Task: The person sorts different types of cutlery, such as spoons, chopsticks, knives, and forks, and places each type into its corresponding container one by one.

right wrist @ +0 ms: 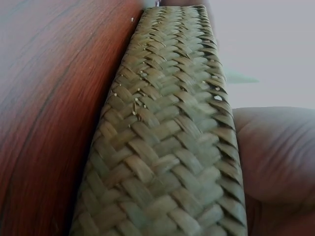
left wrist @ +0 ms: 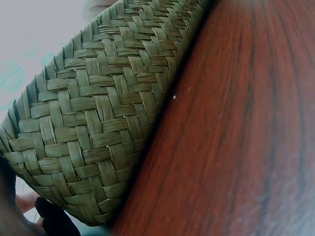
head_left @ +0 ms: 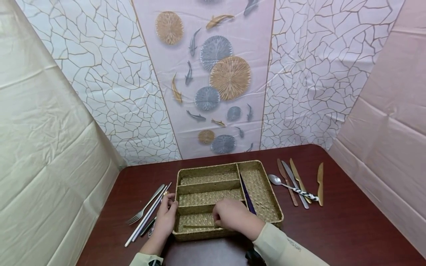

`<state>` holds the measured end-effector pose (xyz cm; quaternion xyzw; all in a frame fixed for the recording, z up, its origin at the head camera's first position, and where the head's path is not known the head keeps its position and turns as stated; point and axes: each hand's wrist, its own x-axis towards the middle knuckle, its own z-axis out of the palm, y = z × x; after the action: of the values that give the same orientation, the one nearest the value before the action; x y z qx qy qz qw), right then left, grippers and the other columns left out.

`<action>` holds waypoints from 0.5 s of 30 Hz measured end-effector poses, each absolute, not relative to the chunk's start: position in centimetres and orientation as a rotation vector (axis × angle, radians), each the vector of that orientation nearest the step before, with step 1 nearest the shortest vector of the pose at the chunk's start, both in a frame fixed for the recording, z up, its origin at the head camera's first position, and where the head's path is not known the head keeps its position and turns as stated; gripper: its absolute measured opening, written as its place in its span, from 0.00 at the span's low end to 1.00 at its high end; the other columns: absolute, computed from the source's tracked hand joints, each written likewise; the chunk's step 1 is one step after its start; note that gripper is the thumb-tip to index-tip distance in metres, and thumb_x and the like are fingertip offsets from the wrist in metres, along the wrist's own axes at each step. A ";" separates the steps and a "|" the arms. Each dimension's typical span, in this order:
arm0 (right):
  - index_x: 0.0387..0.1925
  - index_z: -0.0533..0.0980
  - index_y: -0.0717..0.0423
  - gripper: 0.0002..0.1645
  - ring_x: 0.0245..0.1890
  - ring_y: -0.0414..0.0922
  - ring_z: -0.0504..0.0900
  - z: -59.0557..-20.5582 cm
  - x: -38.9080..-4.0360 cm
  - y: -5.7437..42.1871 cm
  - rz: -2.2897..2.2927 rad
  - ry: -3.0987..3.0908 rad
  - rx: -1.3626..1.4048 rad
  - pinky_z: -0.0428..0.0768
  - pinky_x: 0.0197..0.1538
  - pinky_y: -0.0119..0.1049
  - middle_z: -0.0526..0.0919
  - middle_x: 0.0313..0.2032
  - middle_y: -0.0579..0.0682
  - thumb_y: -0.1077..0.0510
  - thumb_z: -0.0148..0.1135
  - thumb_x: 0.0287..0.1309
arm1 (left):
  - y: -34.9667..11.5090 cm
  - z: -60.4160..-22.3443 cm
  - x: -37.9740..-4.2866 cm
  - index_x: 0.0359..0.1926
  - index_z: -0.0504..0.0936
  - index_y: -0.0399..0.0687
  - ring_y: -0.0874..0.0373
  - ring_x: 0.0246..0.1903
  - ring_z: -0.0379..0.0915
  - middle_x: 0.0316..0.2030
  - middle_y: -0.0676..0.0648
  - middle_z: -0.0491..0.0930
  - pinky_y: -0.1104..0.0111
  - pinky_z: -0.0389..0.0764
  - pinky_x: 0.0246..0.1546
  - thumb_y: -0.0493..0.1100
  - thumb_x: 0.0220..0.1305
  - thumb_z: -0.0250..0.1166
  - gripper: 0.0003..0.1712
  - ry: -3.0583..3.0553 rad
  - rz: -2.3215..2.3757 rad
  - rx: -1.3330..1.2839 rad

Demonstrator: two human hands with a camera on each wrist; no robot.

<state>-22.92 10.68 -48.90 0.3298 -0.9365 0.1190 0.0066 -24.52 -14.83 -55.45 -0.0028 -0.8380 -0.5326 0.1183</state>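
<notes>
A woven tray (head_left: 213, 184) with several compartments stands on the table. My right hand (head_left: 233, 217) reaches over its front wall (right wrist: 162, 147) into the front compartment, fingers bent down. They pinch one end of a thin gold-coloured utensil (head_left: 198, 226) lying along that compartment's floor; its held end is hidden under the hand. At the tray's left side is my left hand (head_left: 165, 218), thumb and fingertips against the outer wall with the fingers relaxed. In the left wrist view the same weave (left wrist: 98, 118) fills much of the frame, with part of the hand at lower left.
Left of the tray lie a silver fork (head_left: 146, 207), light chopsticks (head_left: 146, 218) and a dark-handled piece partly behind my left hand. A dark purple utensil (head_left: 247, 194) leans along the tray's right divider. On the right are several knives (head_left: 294, 179) and a spoon (head_left: 275, 180) with a patterned handle.
</notes>
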 end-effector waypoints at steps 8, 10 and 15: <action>0.16 0.77 0.35 0.12 0.20 0.32 0.70 -48.0 -22.9 13.1 0.486 -2.871 1.024 0.74 0.24 0.36 0.77 0.19 0.30 0.50 0.69 0.50 | -14.7 -55.5 -24.5 0.59 0.70 0.43 0.52 0.29 0.65 0.34 0.42 0.68 0.60 0.68 0.32 0.38 0.72 0.54 0.16 -2.456 -1.571 0.002; 0.18 0.79 0.36 0.11 0.21 0.31 0.72 -47.3 -23.0 14.0 0.517 -2.847 1.008 0.77 0.26 0.37 0.79 0.21 0.31 0.50 0.68 0.53 | -14.8 -55.5 -24.5 0.59 0.70 0.43 0.51 0.29 0.65 0.34 0.42 0.68 0.60 0.68 0.32 0.38 0.72 0.54 0.16 -2.455 -1.575 -0.001; 0.26 0.83 0.40 0.05 0.25 0.32 0.75 -45.5 -23.3 16.5 0.594 -2.821 0.894 0.79 0.31 0.39 0.84 0.26 0.34 0.49 0.68 0.56 | -14.8 -55.5 -24.5 0.58 0.71 0.43 0.52 0.29 0.65 0.33 0.42 0.69 0.60 0.68 0.33 0.37 0.72 0.54 0.16 -2.447 -1.567 0.001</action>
<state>-23.32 16.47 -45.47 0.2956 -0.9329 0.1964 0.0619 -24.49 -14.76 -55.54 0.0005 -0.8363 -0.5356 0.1174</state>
